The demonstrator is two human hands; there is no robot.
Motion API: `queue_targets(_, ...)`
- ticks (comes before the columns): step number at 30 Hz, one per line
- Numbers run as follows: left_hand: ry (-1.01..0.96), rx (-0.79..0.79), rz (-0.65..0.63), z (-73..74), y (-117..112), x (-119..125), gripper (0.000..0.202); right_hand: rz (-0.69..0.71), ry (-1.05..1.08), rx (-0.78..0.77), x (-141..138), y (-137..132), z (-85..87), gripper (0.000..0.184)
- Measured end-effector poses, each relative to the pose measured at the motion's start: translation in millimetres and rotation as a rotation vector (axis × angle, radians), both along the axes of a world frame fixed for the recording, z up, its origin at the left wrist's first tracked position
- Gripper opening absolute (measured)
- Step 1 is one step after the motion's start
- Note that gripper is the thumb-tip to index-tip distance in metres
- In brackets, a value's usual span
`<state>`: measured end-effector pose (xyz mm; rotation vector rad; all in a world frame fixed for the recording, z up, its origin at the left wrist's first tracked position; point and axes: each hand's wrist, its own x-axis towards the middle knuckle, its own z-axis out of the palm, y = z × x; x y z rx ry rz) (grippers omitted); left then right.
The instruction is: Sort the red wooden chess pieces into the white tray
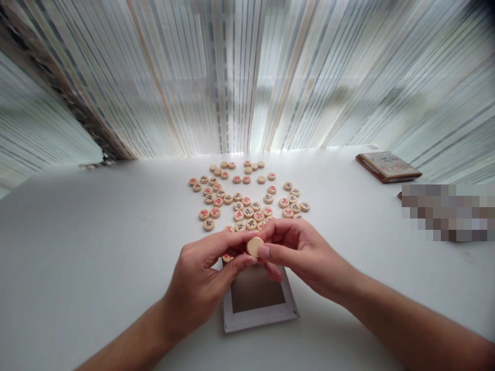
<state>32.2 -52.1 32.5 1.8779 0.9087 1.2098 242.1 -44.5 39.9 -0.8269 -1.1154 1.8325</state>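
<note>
A round wooden Chinese chess piece (254, 247) is held up in front of me, its plain face turned towards me. My left hand (207, 268) grips its left side between thumb and fingers. From the right, my right hand (297, 252) pinches the same piece, thumb on its edge. Beneath both hands lies an open shallow box (263, 318) with a white rim and brown inside. One red-marked chess piece (227, 257) shows at the box's far left corner, partly behind my left hand. Just beyond my hands, many loose chess pieces (248, 212) spread over the table, with red or black characters.
The white table (116, 268) reaches to a striped curtain (232, 77) at the back. A brown-edged box (389, 166) rests at the back right, and a pixelated patch covers something nearer on that side. A few pieces lie face down at the far side.
</note>
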Motion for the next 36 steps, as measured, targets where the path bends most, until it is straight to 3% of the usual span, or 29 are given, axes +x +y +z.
queue_targets(9, 0.095, 0.26, -0.03, -3.3, 1.1, 0.7, 0.038, -0.015, -0.086, -0.052, -1.9, -0.9, 1.5, 0.043)
queue_targets(23, 0.045, 0.09, -0.013, 1.9, -1.8, 0.4, 0.032, 0.001, -0.009, 0.025, -0.5, -1.6, -0.7, 0.034)
queue_targets(36, 0.076, 0.138, -0.015, 1.9, -1.7, -0.4, 0.03, 0.003, 0.005, -0.013, -0.2, -3.1, 2.0, 0.032)
